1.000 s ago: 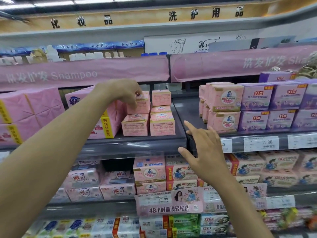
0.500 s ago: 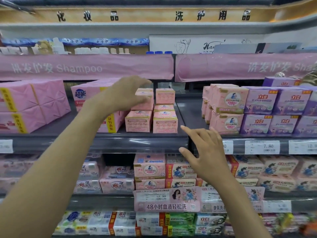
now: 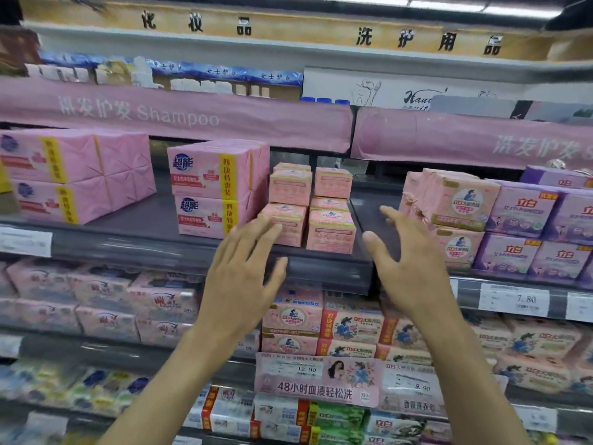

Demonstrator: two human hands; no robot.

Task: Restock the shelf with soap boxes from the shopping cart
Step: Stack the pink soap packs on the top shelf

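Seems to be the pause between placements. Small pink soap boxes [image 3: 309, 207] already stacked on the dark middle shelf [image 3: 128, 248], in two columns, squeezed between the large pink multipacks [image 3: 208, 187] and a bare stretch of shelf. No box in either hand. No shopping cart in view, so no count of the remainder possible.

Left hand [image 3: 244, 277]: raised before the shelf lip, empty, fingers [image 3: 256, 239] straight and fanned apart, tips overlapping the lower left box in the view. Touching it or just short of it: cannot tell.

Right hand [image 3: 410, 264]: likewise empty, fingers [image 3: 401, 223] spread wide, thumb out, hovering before the bare stretch, near the wrapped pink soap packs [image 3: 459, 200], apart from the stacked boxes.

Next, probably: either squaring the stack between both palms, or turning down to the cart for another box. Calls for a light, even press if squaring, given the slightly uneven upper tier and the risk of toppling it backward. Calls for a firm grip across a box if fetching.
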